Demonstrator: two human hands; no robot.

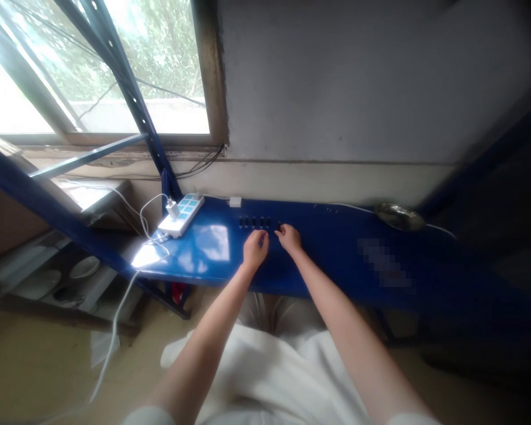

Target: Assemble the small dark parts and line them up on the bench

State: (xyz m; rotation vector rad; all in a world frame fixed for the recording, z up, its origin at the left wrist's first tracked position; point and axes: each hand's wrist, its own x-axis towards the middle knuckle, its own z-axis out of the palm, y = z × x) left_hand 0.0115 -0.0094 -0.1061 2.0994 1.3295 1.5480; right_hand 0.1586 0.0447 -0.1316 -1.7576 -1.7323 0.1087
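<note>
Several small dark pieces (253,222) stand in a row on the blue table (331,254), just beyond my hands. My left hand (256,248) is closed near the front of the row, fingertips pinched together; whatever it holds is too small to make out. To the right of the row, my right hand (288,237) has its thumb and forefinger closed at a small dark piece (279,225). A gap separates the two hands.
A white power strip (183,213) with a plugged-in charger lies at the table's left end. Behind the row sits a white adapter (235,202). A shiny metal dish (399,216) and cable are at the back right. A blue metal post (135,106) rises at the left.
</note>
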